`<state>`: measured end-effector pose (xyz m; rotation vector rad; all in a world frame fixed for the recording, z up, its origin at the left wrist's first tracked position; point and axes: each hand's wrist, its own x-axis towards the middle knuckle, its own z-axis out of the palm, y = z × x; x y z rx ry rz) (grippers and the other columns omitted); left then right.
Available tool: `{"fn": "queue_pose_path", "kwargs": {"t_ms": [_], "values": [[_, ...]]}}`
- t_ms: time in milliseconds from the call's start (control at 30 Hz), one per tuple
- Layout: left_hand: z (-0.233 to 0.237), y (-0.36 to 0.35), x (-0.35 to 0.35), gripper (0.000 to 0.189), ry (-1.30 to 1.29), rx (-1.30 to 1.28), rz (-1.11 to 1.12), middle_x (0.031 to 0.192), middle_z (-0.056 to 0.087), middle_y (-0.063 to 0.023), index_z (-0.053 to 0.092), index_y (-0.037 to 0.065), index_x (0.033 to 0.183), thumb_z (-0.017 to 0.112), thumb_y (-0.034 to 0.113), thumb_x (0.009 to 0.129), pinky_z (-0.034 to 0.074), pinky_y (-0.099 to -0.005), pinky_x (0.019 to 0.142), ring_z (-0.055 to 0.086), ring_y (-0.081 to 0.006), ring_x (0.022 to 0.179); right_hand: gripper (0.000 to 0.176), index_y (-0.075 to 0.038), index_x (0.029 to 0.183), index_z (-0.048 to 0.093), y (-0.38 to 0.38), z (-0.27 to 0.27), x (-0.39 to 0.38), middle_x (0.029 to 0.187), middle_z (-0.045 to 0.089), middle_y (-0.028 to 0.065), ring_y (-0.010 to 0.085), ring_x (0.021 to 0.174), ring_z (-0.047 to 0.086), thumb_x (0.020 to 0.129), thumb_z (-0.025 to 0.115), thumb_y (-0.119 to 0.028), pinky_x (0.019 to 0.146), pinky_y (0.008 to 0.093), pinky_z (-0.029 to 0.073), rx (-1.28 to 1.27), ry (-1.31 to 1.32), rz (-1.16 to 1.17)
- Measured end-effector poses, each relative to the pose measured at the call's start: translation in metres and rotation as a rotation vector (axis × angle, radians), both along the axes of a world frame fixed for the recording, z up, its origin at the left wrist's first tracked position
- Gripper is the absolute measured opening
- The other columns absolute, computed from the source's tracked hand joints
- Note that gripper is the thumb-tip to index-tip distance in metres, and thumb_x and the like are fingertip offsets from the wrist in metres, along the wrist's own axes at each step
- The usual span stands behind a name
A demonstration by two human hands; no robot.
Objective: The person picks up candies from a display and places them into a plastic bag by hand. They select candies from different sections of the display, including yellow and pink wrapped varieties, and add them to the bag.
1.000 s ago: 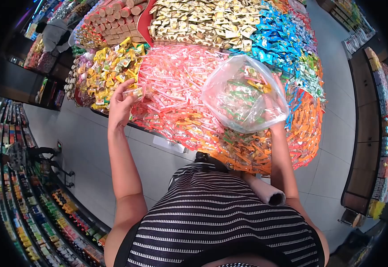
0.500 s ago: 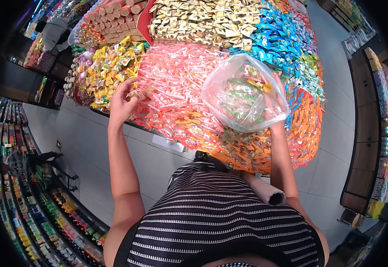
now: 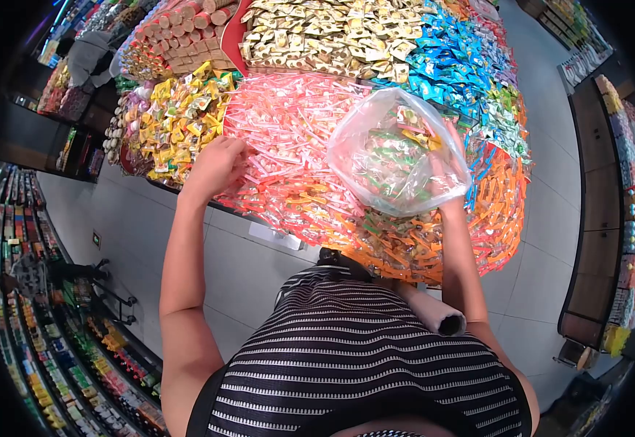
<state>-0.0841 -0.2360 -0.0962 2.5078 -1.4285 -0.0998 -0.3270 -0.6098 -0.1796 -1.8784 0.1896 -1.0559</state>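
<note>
My left hand [image 3: 220, 166] is at the near left edge of the pink-wrapped lollipops [image 3: 288, 131], back of the hand up. Its fingers are curled down and partly hidden, so whatever they hold cannot be made out. To its left lie yellow-wrapped sweets [image 3: 175, 124]. My right hand [image 3: 442, 171] grips the right side of a clear plastic bag [image 3: 354, 164] and shows blurred through the film. The bag's mouth is open upward, and inside are several green-and-white wrapped sweets [image 3: 390, 156] plus a yellow one [image 3: 428, 140].
Orange-wrapped sweets [image 3: 499, 207] fill the near right of the display, blue packets [image 3: 445, 62] and cream packets [image 3: 332, 33] the far side. A cardboard tube [image 3: 437, 312] juts out by my waist. Stocked shelves [image 3: 62, 342] line the left, a wooden cabinet [image 3: 600, 204] the right.
My left hand has turned from side-on to back-up and shifted slightly right, over the edge of the pink lollipops. The bag and my right hand have barely moved.
</note>
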Motion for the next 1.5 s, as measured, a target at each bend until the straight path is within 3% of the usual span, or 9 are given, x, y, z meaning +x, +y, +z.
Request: {"fn": "queue_pose_path", "kwargs": {"t_ms": [167,400,800,867,1100,1300,1400,1500], "values": [[0.001,-0.007,0.004,0.032,-0.213,0.138,-0.079,0.093,0.066,-0.0104,0.055,0.008,0.098,0.075,0.010,0.072,0.049,-0.0418,0.080,0.059,-0.0329,0.095,0.063,0.003,0.143,0.042,-0.002,-0.003,0.000,0.139,0.051,0.0165,0.0293,0.129,0.048,0.088,0.063,-0.020,0.109,0.0394,0.036,-0.035,-0.004,-0.001],[0.011,0.000,0.011,0.038,-0.055,-0.054,-0.013,0.094,0.067,-0.0087,0.060,0.009,0.106,0.074,0.004,0.071,0.049,-0.0398,0.079,0.059,-0.0299,0.091,0.061,0.002,0.143,0.042,0.001,0.002,-0.001,0.139,0.051,0.0162,0.0288,0.129,0.048,0.088,0.063,-0.018,0.108,0.0388,0.037,-0.026,0.033,-0.037],[-0.003,-0.004,0.019,0.027,-0.248,0.007,-0.130,0.093,0.064,-0.0083,0.060,0.007,0.097,0.073,0.011,0.074,0.049,-0.0415,0.078,0.059,-0.0303,0.091,0.058,0.001,0.142,0.043,0.001,0.001,0.000,0.139,0.050,0.0161,0.0279,0.127,0.050,0.090,0.062,-0.013,0.107,0.0381,0.039,-0.080,0.010,-0.038],[-0.009,-0.003,0.022,0.025,-0.180,-0.122,-0.049,0.092,0.063,-0.0090,0.059,0.007,0.097,0.072,0.012,0.076,0.050,-0.0432,0.074,0.061,-0.0317,0.090,0.058,0.001,0.142,0.043,0.002,0.000,0.001,0.139,0.050,0.0161,0.0279,0.127,0.050,0.090,0.062,-0.013,0.107,0.0381,0.039,-0.084,0.008,-0.037],[-0.016,0.002,0.010,0.030,-0.180,-0.010,0.017,0.091,0.060,-0.0093,0.055,0.009,0.100,0.072,0.011,0.075,0.051,-0.0430,0.069,0.063,-0.0314,0.088,0.058,0.001,0.142,0.044,0.003,0.003,0.000,0.138,0.050,0.0163,0.0289,0.127,0.049,0.088,0.062,-0.012,0.107,0.0390,0.039,-0.072,0.028,-0.050],[-0.008,-0.010,0.002,0.034,-0.326,0.042,-0.047,0.092,0.057,-0.0081,0.053,0.009,0.096,0.073,0.008,0.068,0.052,-0.0411,0.070,0.063,-0.0294,0.087,0.061,0.000,0.141,0.045,0.000,0.001,-0.001,0.136,0.051,0.0169,0.0298,0.126,0.050,0.085,0.063,-0.016,0.107,0.0387,0.039,-0.102,0.049,-0.076],[-0.027,-0.010,0.014,0.035,-0.400,0.075,-0.018,0.093,0.057,-0.0084,0.052,0.008,0.095,0.074,0.008,0.067,0.052,-0.0413,0.070,0.063,-0.0292,0.087,0.062,0.000,0.141,0.045,-0.001,0.000,-0.001,0.135,0.052,0.0182,0.0314,0.126,0.051,0.084,0.062,-0.018,0.106,0.0395,0.039,-0.095,0.059,-0.085],[-0.020,-0.015,0.003,0.031,-0.316,0.083,0.021,0.094,0.058,-0.0108,0.052,0.007,0.093,0.072,0.008,0.071,0.053,-0.0420,0.071,0.063,-0.0314,0.087,0.063,0.000,0.142,0.044,-0.001,0.003,-0.002,0.136,0.051,0.0191,0.0338,0.126,0.050,0.085,0.062,-0.019,0.106,0.0408,0.039,-0.146,0.119,-0.119]]}}
